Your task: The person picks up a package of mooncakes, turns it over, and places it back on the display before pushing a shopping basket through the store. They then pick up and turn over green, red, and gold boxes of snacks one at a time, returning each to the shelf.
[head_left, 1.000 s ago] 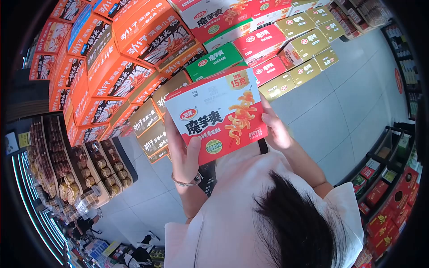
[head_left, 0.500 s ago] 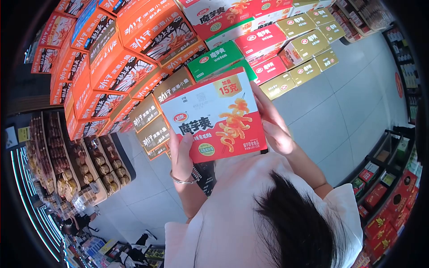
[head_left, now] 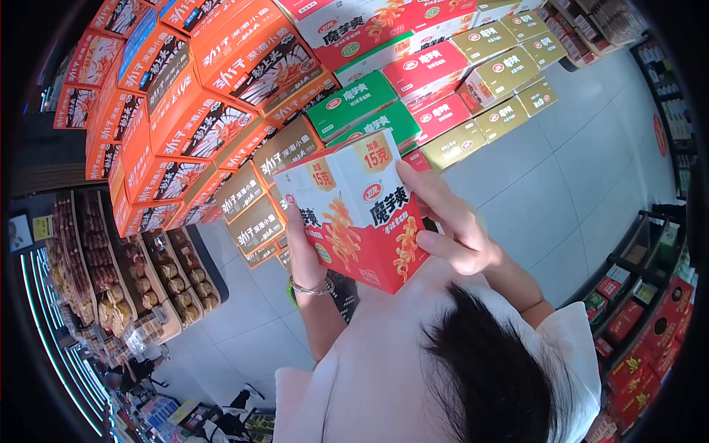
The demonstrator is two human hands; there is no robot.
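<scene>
A red and white snack box (head_left: 354, 221) is held up in front of my chest, one upright corner facing me, so two printed sides show. My left hand (head_left: 304, 255) presses against its left side, thumb up along the edge and the other fingers hidden behind. On the right side, my right hand (head_left: 454, 225) grips the box, with a finger near the top edge and the thumb lower down. A bracelet (head_left: 310, 289) circles my left wrist. Just beyond the box lie stacked green boxes (head_left: 354, 103) and red boxes (head_left: 425, 70).
Orange snack boxes (head_left: 199, 125) rise in a tall stack at the left. Gold boxes (head_left: 502, 74) line the display's right end. Racks of packaged food (head_left: 118, 273) stand at left, and dark shelves with red packages (head_left: 635, 332) at right. Grey tiled floor (head_left: 532, 199) lies between.
The box has turned from one broad front face to a corner view showing two sides. My right hand has shifted its fingers onto the near right side.
</scene>
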